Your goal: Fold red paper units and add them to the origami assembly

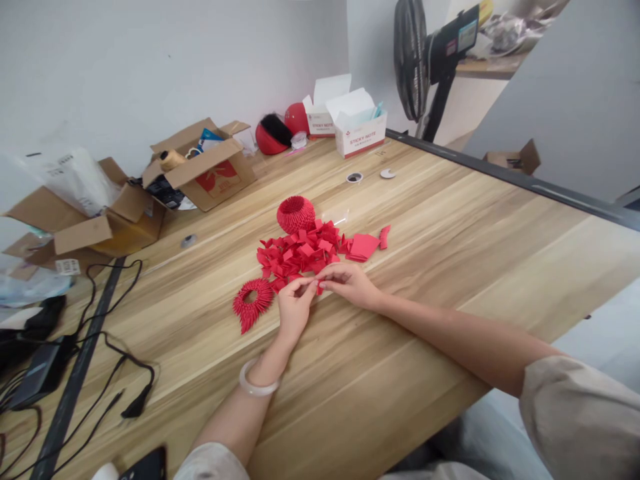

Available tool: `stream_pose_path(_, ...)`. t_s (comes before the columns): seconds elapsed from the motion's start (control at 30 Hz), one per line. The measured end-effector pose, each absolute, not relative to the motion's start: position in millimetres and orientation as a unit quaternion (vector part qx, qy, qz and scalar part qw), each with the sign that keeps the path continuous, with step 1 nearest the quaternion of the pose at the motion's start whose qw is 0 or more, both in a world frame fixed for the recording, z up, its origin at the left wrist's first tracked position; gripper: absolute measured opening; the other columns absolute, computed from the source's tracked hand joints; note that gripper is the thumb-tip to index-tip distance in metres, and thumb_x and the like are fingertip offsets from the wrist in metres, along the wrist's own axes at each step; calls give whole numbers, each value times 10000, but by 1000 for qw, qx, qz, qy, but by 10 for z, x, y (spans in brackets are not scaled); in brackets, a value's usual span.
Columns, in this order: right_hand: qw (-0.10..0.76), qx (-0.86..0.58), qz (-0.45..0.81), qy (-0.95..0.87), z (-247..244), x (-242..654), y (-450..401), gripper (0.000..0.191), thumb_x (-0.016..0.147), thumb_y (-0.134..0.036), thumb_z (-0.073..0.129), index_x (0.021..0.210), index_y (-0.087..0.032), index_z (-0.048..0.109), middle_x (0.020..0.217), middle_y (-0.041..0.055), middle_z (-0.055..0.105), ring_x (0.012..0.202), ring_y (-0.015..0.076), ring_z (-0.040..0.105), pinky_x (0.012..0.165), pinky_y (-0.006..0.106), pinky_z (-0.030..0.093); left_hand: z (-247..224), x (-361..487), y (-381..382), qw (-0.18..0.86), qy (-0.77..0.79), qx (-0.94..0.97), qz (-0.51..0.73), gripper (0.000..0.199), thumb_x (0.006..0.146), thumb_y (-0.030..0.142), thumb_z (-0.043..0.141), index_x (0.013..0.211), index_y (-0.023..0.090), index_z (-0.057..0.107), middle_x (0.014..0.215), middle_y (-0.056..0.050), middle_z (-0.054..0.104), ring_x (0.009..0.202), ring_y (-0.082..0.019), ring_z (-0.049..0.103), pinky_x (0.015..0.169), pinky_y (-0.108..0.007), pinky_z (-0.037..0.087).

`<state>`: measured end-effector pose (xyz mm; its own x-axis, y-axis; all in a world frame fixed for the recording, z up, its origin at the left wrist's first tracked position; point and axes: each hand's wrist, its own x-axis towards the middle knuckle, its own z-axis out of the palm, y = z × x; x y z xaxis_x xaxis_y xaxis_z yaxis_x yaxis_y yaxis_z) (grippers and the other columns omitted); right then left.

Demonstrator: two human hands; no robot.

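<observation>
red paper piece (320, 287), seemingly pinched by both hands

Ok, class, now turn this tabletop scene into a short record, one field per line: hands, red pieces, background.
Left hand: left hand, fingers pinching a small red piece; pale bracelet on that wrist
Right hand: right hand, fingers on the same piece
Loose pieces: heap of red pieces, just beyond the hands
Built shapes: round hollow red form behind the heap; red ring with pointed tail left of it
Surface: wooden table
Background: sticky-note box, black fan
</observation>
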<state>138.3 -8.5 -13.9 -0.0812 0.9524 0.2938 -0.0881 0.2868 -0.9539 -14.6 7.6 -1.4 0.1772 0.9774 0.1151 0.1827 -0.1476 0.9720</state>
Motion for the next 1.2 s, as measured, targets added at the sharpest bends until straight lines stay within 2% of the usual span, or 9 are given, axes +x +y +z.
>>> stream_pose_path(0.23,544,-335,615,-462,-105,1450,-28,230,621,-287,752,785,-140,688,691,23,699,659,127,655,678,249,522,-54,-168,139,524,446,586,427,232,652,312,723,801,135,735,729,-56,714,628,-126,613,639,-243,487)
stream_pose_path(0.37,562,-312,632,-433,-108,1530,35,209,619,-247,762,780,-142,679,658,18,700,608,116,653,648,242,525,-40,-139,127,591,416,539,433,280,622,318,758,852,159,734,759,-53,723,645,-131,636,682,-265,508)
stream_pose_path(0.47,578,-306,626,-425,-129,1567,65,193,629,-222,760,783,-145,673,651,9,696,573,95,637,609,218,516,-17,-115,109,622,394,516,438,271,578,293,790,813,171,735,761,-48,726,671,-144,659,719,-283,525)
stream_pose_path(0.7,555,-323,646,-412,-126,1574,61,202,609,-211,774,757,-133,661,638,6,690,551,81,618,597,210,509,13,-99,88,594,417,525,444,222,572,267,790,743,144,718,686,-34,710,609,-130,654,630,-240,527)
stream_pose_path(0.93,559,-329,656,-385,-116,1576,79,224,551,-212,806,681,-131,644,579,-2,677,517,79,609,573,207,497,29,-81,86,604,414,505,458,264,579,301,785,764,139,691,689,-22,695,597,-120,651,642,-249,536)
stream_pose_path(1.2,537,-331,680,-374,-96,1590,78,238,536,-217,812,719,-132,686,609,14,694,536,89,620,586,224,502,39,-86,63,591,400,547,438,246,587,287,782,753,143,673,681,-14,685,610,-123,650,665,-255,530)
